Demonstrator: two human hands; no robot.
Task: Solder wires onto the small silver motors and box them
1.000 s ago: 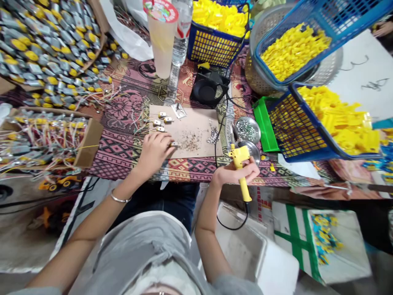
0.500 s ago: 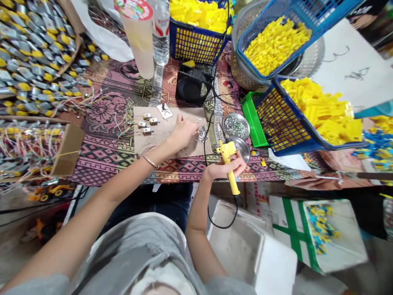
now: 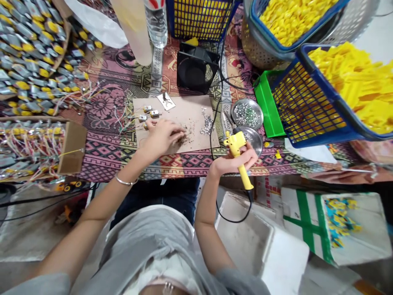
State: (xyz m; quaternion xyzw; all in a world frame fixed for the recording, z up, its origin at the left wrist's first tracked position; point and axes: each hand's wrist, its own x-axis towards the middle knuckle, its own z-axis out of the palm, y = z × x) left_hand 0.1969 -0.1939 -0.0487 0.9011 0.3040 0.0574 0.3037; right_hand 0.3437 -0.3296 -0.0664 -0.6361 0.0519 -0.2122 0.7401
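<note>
My left hand (image 3: 161, 137) rests palm down over a cardboard sheet (image 3: 196, 107), fingers apart, some bent and partly hidden. One fingertip lies beside several small wired motors (image 3: 155, 113) at the sheet's left. Nothing shows in this hand. My right hand (image 3: 242, 157) is closed around a yellow soldering iron (image 3: 236, 143), its metal tip pointing up and left and its cord hanging below. Behind the iron is a metal dish (image 3: 256, 141); another dish (image 3: 256, 110) holds small shiny parts. A pile of tiny metal parts (image 3: 208, 125) lies on the sheet's right side.
A black fan (image 3: 196, 67) stands behind the sheet. Blue baskets of yellow plastic parts (image 3: 353, 86) and a green tray (image 3: 268, 104) are at right. Heaped motors (image 3: 33, 53) and a carton of wired motors (image 3: 72, 147) fill the left. A black cable (image 3: 217, 110) crosses the cloth.
My left hand has moved left from the small metal parts to the wired motors, and its fingers have spread. My right hand still holds the soldering iron. The camera view has shifted.
</note>
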